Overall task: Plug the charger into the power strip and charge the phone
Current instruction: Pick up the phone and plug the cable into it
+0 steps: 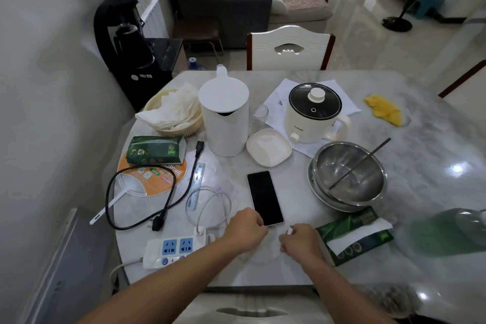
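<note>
Phone point(265, 198) touching left grip point(246, 229), flat

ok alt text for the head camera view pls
Two bare hands work at the near end of a black-screened phone on a marble table: the right hand pinches a small white cable plug, the left hand rests by the phone. A white charger sits in a white power strip.

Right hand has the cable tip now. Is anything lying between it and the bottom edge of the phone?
Nothing visible blocks it. The right hand holds the white cable tip just right of the phone, with bare table between. The left hand rests at the phone's near-left corner, beside that path.
</note>
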Available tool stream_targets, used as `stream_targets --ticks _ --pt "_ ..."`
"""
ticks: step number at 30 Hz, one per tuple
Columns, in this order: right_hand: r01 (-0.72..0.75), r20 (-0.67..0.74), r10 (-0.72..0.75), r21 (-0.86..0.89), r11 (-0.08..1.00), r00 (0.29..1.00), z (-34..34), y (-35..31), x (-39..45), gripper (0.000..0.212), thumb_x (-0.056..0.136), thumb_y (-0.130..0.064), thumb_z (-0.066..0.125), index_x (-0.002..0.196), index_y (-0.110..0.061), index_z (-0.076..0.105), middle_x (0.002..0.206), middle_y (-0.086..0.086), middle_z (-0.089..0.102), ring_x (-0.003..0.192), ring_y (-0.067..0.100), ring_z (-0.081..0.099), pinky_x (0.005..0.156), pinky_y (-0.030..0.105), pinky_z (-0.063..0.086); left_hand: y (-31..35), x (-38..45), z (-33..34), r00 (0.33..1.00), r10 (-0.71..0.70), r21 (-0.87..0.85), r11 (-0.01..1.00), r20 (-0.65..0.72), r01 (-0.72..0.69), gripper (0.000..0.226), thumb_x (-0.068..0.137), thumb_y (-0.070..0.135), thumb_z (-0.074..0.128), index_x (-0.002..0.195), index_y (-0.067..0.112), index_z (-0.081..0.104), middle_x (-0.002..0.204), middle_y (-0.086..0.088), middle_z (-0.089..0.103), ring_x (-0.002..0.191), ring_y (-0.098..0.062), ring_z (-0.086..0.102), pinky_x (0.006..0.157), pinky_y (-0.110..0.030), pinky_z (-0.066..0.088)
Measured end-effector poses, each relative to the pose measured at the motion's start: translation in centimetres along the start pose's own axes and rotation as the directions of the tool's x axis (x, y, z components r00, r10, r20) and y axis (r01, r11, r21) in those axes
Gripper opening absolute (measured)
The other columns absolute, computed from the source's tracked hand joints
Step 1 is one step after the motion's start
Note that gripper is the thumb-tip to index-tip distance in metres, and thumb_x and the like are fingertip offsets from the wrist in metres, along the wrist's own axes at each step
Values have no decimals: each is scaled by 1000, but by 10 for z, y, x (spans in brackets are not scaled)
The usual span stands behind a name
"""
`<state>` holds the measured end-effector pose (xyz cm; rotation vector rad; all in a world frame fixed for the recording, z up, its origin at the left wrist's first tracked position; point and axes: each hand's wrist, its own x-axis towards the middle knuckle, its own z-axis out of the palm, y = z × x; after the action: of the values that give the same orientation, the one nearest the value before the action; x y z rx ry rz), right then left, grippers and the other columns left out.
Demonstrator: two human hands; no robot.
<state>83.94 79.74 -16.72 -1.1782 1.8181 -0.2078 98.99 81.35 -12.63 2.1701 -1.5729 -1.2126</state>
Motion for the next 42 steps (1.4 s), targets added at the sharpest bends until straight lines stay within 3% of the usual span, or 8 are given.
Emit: stream_targets --ticks 6,9,12,16,23,28,34,42 --pt "36 60 -45 152 988 997 -2 6 4 15 90 -3 62 80 2 72 70 14 71 51 13 59 46 17 46 9 34 14 964 -259 -200 949 -56 243 34 83 19 65 64 15 37 64 1 44 61 -17 47 49 -26 33" --pt "55 88 -75 213 975 993 -3 10 5 22 92 -9 61 77 2 74 67 9 69 47 9 54 43 13 42 16 47 19 935 -346 -277 908 -71 315 30 79 26 73 75 12 46 76 -3 55 73 -22 57 61 -29 43" --pt "54 97 -74 201 978 992 -4 14 6 25 93 -11 60 77 2 74 66 10 69 45 6 53 43 11 42 22 61 25 901 -418 -286 883 -117 373 67 66 45 82 111 3 52 108 -12 65 96 -29 66 71 -34 49" --pt "65 123 -86 165 984 989 -5 15 9 24 93 -12 60 78 1 74 64 5 68 45 3 53 42 9 41 30 71 28 859 -476 -235 871 -190 431 88 59 57 84 118 3 46 113 -11 64 104 -29 64 77 -36 50" --pt "76 149 -97 135 988 984 -7 13 14 25 93 -14 61 76 -2 74 63 4 68 47 5 56 46 12 43 24 81 24 863 -487 -242 861 -134 448 61 58 55 86 91 11 58 95 -6 71 86 -25 68 59 -29 43" --pt "68 185 -93 141 988 978 -7 11 12 21 95 -13 58 80 -12 73 67 2 68 50 6 56 52 16 46 21 87 28 876 -471 -372 834 -98 407 52 72 42 81 104 8 56 96 -6 63 94 -29 65 70 -32 48" --pt "90 194 -111 117 989 975 -9 7 9 31 98 -9 47 80 -15 72 67 -2 61 62 10 55 60 23 43 8 95 40 854 -509 -808 458 103 370 16 91 13 61 102 3 65 105 -19 70 95 -37 69 91 -52 57" --pt "113 169 -139 153 982 976 -10 6 11 30 97 -8 47 83 -11 74 64 -2 58 56 10 50 54 24 39 7 96 38 847 -498 -868 321 184 378 6 90 9 63 92 3 65 101 -19 71 94 -36 70 92 -52 56"
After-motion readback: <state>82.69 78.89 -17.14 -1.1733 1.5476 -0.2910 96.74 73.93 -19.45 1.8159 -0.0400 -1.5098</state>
